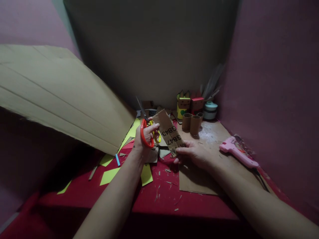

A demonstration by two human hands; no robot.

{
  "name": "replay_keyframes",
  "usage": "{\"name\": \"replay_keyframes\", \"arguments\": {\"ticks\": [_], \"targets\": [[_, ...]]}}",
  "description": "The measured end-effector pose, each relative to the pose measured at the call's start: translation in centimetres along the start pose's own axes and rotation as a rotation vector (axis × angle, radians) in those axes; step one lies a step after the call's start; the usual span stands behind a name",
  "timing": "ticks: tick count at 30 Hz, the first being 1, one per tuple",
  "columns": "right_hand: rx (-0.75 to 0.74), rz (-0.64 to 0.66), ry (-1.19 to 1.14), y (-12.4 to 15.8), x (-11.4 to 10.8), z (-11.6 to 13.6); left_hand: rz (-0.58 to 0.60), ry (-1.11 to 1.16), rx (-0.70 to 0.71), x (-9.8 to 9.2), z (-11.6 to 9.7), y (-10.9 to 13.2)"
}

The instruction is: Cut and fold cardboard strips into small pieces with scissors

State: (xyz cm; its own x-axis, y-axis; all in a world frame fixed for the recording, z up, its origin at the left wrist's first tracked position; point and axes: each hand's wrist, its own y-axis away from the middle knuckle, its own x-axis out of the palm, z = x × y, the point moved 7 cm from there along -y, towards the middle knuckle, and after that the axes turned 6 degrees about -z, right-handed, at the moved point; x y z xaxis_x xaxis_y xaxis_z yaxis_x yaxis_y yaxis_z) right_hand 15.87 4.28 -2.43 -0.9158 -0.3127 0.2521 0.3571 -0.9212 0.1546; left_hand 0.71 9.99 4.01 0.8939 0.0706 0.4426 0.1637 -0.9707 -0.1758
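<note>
The left hand's fingers are wrapped around scissors with red and yellow handles, the metal blades angled up and away, seemingly to keep the edges clear of the brown cardboard piece with black printing. That piece is raised above the worktop covered in dark red cloth, between both hands. The right hand's fingers pinch its lower end, likely to leave most of it exposed; whether the left fingertips touch it, I cannot tell. A pink glue gun lies on a flat brown cardboard sheet, perhaps shielding the cloth.
</note>
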Motion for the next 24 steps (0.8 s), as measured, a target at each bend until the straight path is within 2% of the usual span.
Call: {"name": "replay_keyframes", "arguments": {"ticks": [8, 13, 16, 19, 24], "targets": [[-0.169, -0.137, 0.079, 0.1, -0.6, 1.3, -0.006, -0.008, -0.050, -1.3, 0.7, -0.3], [-0.241, -0.180, 0.251, 0.0, -1.6, 2.4, -0.026, -0.020, 0.021, -2.3, -0.6, -0.5], [-0.244, -0.189, 0.335, 0.1, -1.8, 2.8, 0.008, -0.076, 0.063, -2.4, -1.1, -0.5], [-0.261, -0.208, 0.310, 0.2, -2.0, 3.2, 0.042, -0.143, 0.064, -2.4, -0.9, -0.5], [-0.362, -0.274, 0.139, 0.4, -2.9, 3.9, -0.013, -0.086, 0.006, -3.0, -0.1, -0.8]]}}
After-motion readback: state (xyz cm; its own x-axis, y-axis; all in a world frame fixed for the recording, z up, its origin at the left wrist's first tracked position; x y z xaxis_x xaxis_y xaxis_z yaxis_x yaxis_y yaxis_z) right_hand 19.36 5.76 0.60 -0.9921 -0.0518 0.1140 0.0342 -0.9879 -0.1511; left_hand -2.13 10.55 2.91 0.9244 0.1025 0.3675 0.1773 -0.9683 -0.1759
